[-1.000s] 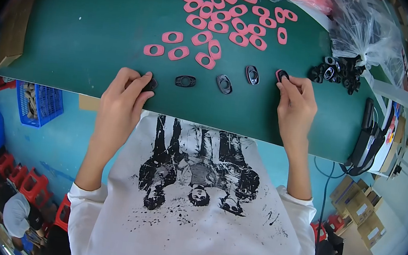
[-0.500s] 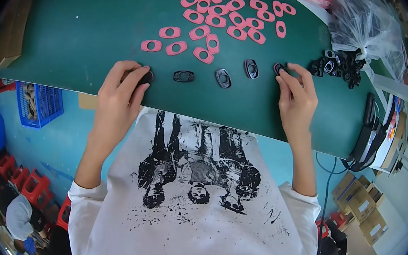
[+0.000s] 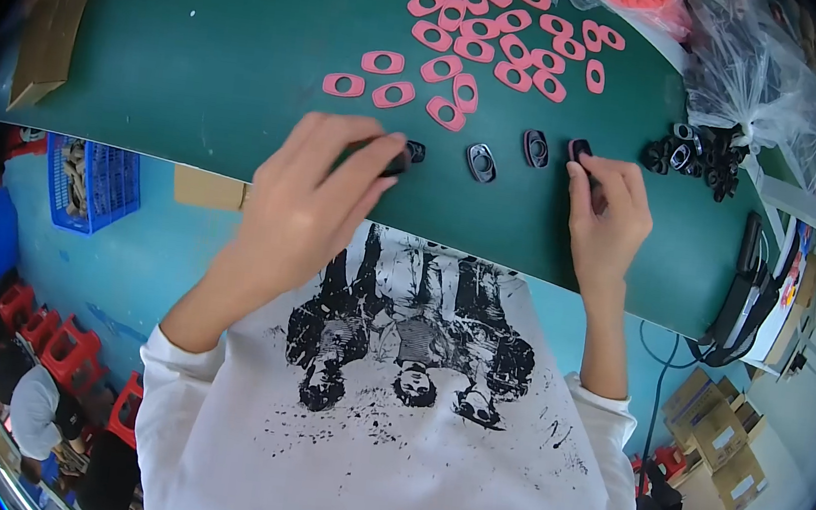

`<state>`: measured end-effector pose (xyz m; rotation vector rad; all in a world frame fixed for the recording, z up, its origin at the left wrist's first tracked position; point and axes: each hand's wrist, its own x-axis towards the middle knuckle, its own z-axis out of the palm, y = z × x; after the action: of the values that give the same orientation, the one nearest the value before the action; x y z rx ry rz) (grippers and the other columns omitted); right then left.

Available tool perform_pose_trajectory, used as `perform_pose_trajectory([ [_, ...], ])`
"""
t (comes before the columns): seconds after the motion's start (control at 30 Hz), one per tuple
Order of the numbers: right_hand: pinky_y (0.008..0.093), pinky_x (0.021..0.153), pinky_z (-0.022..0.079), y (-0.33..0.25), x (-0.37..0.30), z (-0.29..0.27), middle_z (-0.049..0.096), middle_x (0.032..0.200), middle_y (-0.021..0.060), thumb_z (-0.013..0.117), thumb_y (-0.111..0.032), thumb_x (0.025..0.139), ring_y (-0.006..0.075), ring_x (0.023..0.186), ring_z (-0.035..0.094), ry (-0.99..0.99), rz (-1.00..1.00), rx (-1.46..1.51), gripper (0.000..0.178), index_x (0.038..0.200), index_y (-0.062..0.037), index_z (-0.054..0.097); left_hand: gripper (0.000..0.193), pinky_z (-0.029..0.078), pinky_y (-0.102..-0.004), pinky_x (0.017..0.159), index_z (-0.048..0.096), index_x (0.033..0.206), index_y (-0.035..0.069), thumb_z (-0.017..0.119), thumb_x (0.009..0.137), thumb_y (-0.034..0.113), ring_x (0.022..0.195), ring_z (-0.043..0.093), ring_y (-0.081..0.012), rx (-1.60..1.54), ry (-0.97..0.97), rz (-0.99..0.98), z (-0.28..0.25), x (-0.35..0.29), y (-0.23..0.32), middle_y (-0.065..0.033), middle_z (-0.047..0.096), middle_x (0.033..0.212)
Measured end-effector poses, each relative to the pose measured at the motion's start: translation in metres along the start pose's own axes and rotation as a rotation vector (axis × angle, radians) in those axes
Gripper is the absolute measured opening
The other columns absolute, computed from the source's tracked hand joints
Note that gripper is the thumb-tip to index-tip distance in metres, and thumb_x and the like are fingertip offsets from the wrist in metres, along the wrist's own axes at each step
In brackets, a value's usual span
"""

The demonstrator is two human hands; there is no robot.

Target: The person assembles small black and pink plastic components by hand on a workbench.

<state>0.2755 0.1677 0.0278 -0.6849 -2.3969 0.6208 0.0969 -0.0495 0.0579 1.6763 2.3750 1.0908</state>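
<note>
My left hand (image 3: 311,179) reaches over the near part of the green table, thumb and fingers pinched on a small black piece (image 3: 397,164) that they mostly cover. Just past its fingertips lies a black oval piece with a hole (image 3: 417,151), partly hidden. Two more such pieces, a shiny black one (image 3: 481,163) and a black one with a pinkish edge (image 3: 536,149), continue the row rightward. At the row's right end my right hand (image 3: 611,210) grips another black piece with a pink rim (image 3: 578,152) between thumb and index finger.
Many flat pink rings (image 3: 474,49) lie scattered across the green table (image 3: 210,51). A heap of black parts (image 3: 699,159) sits at right, below a clear plastic bag (image 3: 760,84). A cardboard piece (image 3: 51,33) stands at the left edge; a blue crate (image 3: 92,184) is below.
My left hand has moved right with its black piece, up to the leftmost piece in the row. My right hand stays at the row's right end. The whole view has shifted slightly.
</note>
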Motion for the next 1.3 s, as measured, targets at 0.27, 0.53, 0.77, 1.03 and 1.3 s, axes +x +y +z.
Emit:
perform_pose_trajectory([
  [0.27,0.0263,0.049,0.045,-0.027,-0.006,0.022,0.064,0.099,0.0096,0.076,0.0,0.08,0.0148,0.06,0.059,-0.1,0.039,-0.006,0.013,0.088,0.0006,0.065,0.039,0.054,-0.0341,0.07,0.06,0.108,-0.007,0.069,0.07,-0.001,0.093,0.058,-0.0273,0.157,-0.178,0.129,0.024,0.005,-0.004,-0.0116,0.055,0.096],
  [0.53,0.028,0.051,0.049,-0.028,-0.003,0.012,0.065,0.094,0.0113,0.075,0.001,0.079,0.0184,0.063,0.061,-0.072,-0.097,0.005,0.014,0.09,0.0017,0.066,0.045,0.054,-0.0335,0.071,0.057,0.113,-0.006,0.066,0.069,0.0,0.093,0.059,-0.0271,0.137,-0.231,0.295,0.017,0.029,0.011,-0.0121,0.054,0.097],
  [0.77,0.0256,0.059,0.051,-0.008,-0.017,0.015,0.065,0.097,0.0103,0.073,0.005,0.081,0.0155,0.073,0.063,-0.065,-0.04,0.033,0.014,0.092,0.0031,0.066,0.029,0.053,-0.0331,0.064,0.059,0.096,0.001,0.064,0.068,0.0,0.089,0.061,-0.0233,0.208,-0.462,0.589,0.048,0.059,0.003,-0.0079,0.055,0.094],
  [1.03,0.0224,0.067,0.049,-0.022,-0.031,0.028,0.063,0.109,0.0122,0.068,0.009,0.085,0.0115,0.085,0.06,0.099,0.23,0.664,0.015,0.099,0.0059,0.064,0.022,0.055,-0.0304,0.063,0.062,0.096,-0.001,0.064,0.075,0.005,0.081,0.062,-0.0214,-0.031,-0.372,0.696,0.057,0.062,-0.008,-0.0073,0.057,0.085],
  [1.3,0.024,0.064,0.049,-0.059,0.022,0.027,0.061,0.1,0.0112,0.066,0.007,0.087,0.0128,0.076,0.059,0.312,0.069,0.93,0.01,0.097,0.0057,0.064,0.028,0.054,-0.0284,0.086,0.059,0.115,-0.004,0.066,0.088,-0.005,0.098,0.063,-0.0138,-1.115,-0.07,-0.235,0.035,0.097,0.023,-0.0099,0.064,0.109],
])
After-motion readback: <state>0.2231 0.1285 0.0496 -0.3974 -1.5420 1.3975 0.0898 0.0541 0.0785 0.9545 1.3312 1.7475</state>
